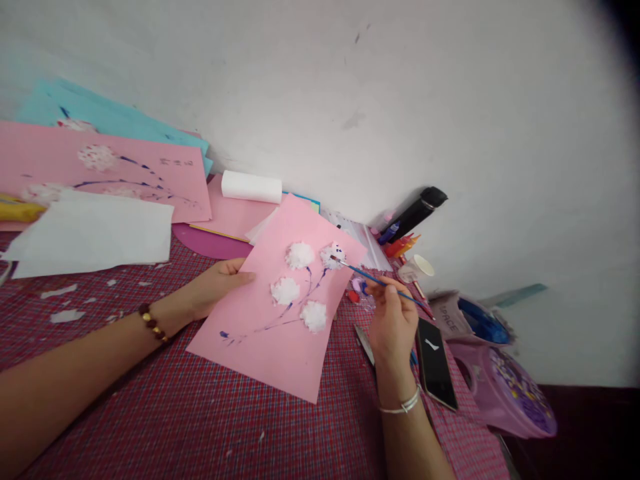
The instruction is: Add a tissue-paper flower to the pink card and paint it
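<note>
A pink sheet [273, 340] with white fluffy flowers and blue painted stems lies tilted on the red checked cloth. My left hand [213, 287] grips its left edge, thumb on top. My right hand [393, 320] pinches a thin blue paintbrush [367, 275]. The brush tip touches the upper right white flower [333, 255]. A beaded bracelet sits on my left wrist and silver bangles on the right.
More pink and blue sheets [107, 170] lean against the wall at left, with white paper [95, 233] in front. A white block [251, 186], black bottle [415, 212], paper cup [417, 268], phone [436, 363] and purple case [507, 390] crowd the right side.
</note>
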Tool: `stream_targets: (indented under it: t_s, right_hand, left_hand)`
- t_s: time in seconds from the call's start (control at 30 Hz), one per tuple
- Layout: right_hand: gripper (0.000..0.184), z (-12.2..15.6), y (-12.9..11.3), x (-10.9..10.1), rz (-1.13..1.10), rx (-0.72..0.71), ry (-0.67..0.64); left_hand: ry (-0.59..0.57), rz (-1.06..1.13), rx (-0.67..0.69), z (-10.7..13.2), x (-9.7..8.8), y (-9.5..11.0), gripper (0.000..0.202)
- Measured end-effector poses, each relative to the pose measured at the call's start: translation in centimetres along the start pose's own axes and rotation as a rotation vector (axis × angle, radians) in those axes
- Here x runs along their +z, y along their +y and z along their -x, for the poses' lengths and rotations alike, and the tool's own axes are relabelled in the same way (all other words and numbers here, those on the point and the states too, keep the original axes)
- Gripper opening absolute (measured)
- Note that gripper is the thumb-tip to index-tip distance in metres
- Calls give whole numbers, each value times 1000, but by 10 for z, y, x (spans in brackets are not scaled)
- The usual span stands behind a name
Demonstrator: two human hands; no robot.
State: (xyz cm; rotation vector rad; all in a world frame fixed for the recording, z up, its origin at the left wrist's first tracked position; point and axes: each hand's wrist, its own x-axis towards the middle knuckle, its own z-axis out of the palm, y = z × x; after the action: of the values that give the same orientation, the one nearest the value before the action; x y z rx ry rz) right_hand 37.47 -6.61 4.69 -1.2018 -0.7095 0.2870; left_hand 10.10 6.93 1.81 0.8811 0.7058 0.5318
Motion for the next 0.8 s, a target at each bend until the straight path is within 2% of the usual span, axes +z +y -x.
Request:
stream_targets:
  t_s: [0.1, 0.2, 0.3, 0.43, 0.63, 0.8]
  right_hand:
    - [19, 3, 2, 4, 54, 17, -30]
    - [16, 0, 1, -2, 48, 5, 22]
    - [12, -6, -3, -9, -19, -13, 81]
    - [15, -8, -3, -7, -101, 23, 57]
    - [20, -8, 7, 0, -84, 135, 30]
    - [19, -9, 9, -7, -90, 131, 65]
  left_hand:
    - [-17, 7, 2, 2, 1, 1, 27]
    - [-26, 19, -1, 2, 0, 0, 25]
    - [-31, 33, -10, 1, -1, -1, 27]
    - [-17, 33, -3, 1, -1, -1, 30]
    - [5, 35, -12, 3, 3, 2, 36]
    - [10, 38, -20, 3, 4, 3, 33]
